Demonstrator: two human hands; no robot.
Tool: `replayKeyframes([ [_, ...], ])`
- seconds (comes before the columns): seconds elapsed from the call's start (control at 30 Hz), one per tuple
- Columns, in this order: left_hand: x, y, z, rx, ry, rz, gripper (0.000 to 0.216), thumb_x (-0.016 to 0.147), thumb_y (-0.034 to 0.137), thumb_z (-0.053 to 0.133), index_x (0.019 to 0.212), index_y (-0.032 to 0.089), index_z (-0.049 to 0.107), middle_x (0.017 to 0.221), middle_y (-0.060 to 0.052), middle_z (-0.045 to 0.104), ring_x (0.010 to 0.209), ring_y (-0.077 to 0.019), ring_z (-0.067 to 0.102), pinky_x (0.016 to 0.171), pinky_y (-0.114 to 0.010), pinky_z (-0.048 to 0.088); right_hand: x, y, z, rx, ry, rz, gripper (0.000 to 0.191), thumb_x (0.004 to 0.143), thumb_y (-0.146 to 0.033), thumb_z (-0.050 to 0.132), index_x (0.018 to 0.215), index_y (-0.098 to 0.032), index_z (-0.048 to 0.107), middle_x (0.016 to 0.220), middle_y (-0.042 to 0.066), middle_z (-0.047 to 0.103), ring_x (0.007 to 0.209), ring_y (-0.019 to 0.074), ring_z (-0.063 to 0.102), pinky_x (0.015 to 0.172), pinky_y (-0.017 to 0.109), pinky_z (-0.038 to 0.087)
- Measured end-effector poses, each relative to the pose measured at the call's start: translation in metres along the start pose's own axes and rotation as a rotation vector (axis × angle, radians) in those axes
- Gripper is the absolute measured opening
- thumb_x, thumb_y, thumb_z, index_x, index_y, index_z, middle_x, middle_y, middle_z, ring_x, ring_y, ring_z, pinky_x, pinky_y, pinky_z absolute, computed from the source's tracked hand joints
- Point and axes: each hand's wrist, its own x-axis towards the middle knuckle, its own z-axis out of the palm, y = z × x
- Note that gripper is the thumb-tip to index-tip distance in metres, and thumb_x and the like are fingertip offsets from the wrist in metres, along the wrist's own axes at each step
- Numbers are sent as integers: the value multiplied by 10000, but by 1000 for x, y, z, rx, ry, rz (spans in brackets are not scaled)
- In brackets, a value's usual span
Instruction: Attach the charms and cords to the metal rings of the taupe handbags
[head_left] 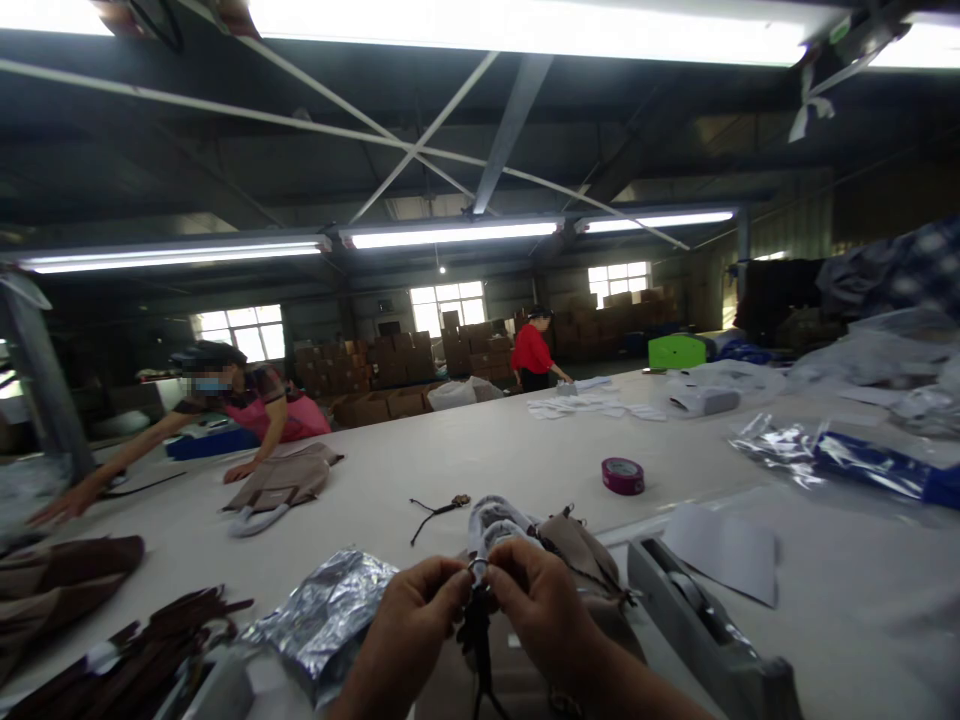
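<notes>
Close in front of me, my left hand (409, 620) and my right hand (546, 612) meet with thumbs and fingers pinched. Between the fingertips is a small metal ring (477, 565), and a dark knotted cord ornament (475, 632) hangs below it. Behind and under the hands lies a taupe bag (581, 548), its handles (491, 514) wrapped in pale padding. My wrists cover much of the bag. A similar beaded black cord (439, 508) rests on the table just beyond the left hand.
A grey tape dispenser (709, 625) stands right of the bag, near a purple tape roll (622, 477). Crinkled silver foil packaging (330, 610) and dark brown straps (154, 650) lie left. A co-worker (255, 405) leans over another bag (289, 477); a person in red (531, 350) stands farther back.
</notes>
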Motion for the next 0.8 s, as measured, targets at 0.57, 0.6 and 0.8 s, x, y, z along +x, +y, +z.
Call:
replayKeyframes([
  [0.57,-16,6,20,92,37,-11,449,823,572,663,808,133,753,629,-60,692,532,-145,586,510,-235,405,-16,24,-3,-247,-57,-154,360,890,-264,608,1243,-197,628,1040,89,737,867,234,710,769,314,585],
  [0.6,-17,6,20,78,27,-28,455,822,570,662,819,125,756,632,-67,700,524,-144,587,498,-232,397,-18,31,-5,-271,-60,-186,370,898,-273,607,1258,-195,633,1094,109,734,953,257,712,835,335,591],
  [0.8,-22,2,21,97,71,-24,356,832,447,638,772,112,743,635,-79,712,532,-140,600,512,-231,423,-22,56,-8,-257,-133,-234,407,937,-241,532,1328,-169,620,1233,145,703,1126,269,683,979,342,568],
])
